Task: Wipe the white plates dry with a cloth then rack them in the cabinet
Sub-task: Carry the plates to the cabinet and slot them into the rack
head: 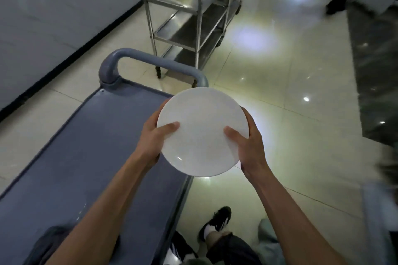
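A round white plate is held in the air over the right edge of a blue-grey cart. My left hand grips its left rim, thumb lying on the upper face and fingers underneath. My right hand grips the right rim the same way, thumb on top. The plate tilts slightly toward me. No cloth shows in either hand, and no cabinet is in view.
The blue-grey cart with a curved handle fills the lower left. A steel trolley with shelves stands behind it on the glossy tiled floor. A wall runs along the left. Another person's legs are at the top right. My shoe shows below.
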The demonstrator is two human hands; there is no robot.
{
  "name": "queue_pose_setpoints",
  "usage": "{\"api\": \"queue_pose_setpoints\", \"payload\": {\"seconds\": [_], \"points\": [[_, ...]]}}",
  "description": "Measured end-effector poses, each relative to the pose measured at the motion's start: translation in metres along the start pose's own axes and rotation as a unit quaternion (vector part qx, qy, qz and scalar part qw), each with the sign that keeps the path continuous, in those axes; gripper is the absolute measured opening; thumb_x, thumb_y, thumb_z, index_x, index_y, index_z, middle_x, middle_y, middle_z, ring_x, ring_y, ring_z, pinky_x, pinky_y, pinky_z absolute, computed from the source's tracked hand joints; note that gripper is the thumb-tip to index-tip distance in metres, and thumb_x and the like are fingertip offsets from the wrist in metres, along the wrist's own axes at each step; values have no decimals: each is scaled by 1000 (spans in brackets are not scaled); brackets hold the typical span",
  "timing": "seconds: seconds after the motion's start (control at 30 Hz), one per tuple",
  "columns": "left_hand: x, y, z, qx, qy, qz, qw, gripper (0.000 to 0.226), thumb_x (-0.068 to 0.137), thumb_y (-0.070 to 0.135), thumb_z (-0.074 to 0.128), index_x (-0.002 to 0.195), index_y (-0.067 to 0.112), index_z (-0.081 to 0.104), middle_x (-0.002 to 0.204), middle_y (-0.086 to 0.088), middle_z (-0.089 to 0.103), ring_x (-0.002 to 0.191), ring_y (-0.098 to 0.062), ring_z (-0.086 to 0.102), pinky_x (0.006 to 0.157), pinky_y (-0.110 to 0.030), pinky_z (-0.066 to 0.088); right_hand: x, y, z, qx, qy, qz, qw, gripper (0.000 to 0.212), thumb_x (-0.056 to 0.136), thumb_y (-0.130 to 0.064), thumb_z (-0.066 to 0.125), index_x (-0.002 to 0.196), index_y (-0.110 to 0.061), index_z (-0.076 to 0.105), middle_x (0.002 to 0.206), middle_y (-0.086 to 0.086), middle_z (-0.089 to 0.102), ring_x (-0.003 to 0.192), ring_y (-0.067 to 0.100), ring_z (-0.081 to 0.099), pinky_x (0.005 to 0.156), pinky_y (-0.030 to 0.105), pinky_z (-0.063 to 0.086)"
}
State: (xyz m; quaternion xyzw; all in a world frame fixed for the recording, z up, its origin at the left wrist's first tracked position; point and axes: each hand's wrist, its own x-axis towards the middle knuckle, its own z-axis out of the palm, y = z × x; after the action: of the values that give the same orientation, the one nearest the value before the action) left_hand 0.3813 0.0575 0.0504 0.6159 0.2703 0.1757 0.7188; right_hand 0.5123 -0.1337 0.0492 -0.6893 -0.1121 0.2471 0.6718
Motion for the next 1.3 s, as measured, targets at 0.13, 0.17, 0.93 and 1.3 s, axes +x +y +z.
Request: {"api": "queue_pose_setpoints", "payload": {"seconds": [0.13,0.17,0.93,1.3], "points": [[26,1,60,11,-59,-14,998,61,77,20,65,135,38,58,123,1,67,112,-28,64,85,-47,60,0,-3,-56,19,68,-7,997,55,84,-18,73,132,-41,58,125,-13,66,117,17,63,98,49,55],[33,1,77,15,-74,-19,997,61,77,20,65,134,41,59,122,2,68,113,-29,64,86,-49,59,1,-3,-72,24,84,-8,996,54,87,-15,72,132,-42,58,124,-13,67,116,16,63,98,48,55],[135,-14,466,117,-410,-45,904,62,75,15,63,134,35,60,126,-4,68,115,-36,64,94,-62,53,5,-8,-374,92,416,-6,904,52,92,-16,70,135,-40,56,123,-16,67,108,5,64,83,27,59],[202,-31,638,147,-574,-48,804,61,75,14,60,129,40,62,121,2,70,113,-29,66,87,-52,59,47,-5,-457,134,598,13,790,56,91,-14,71,136,-42,55,124,-15,67,113,10,63,96,43,56]]}}
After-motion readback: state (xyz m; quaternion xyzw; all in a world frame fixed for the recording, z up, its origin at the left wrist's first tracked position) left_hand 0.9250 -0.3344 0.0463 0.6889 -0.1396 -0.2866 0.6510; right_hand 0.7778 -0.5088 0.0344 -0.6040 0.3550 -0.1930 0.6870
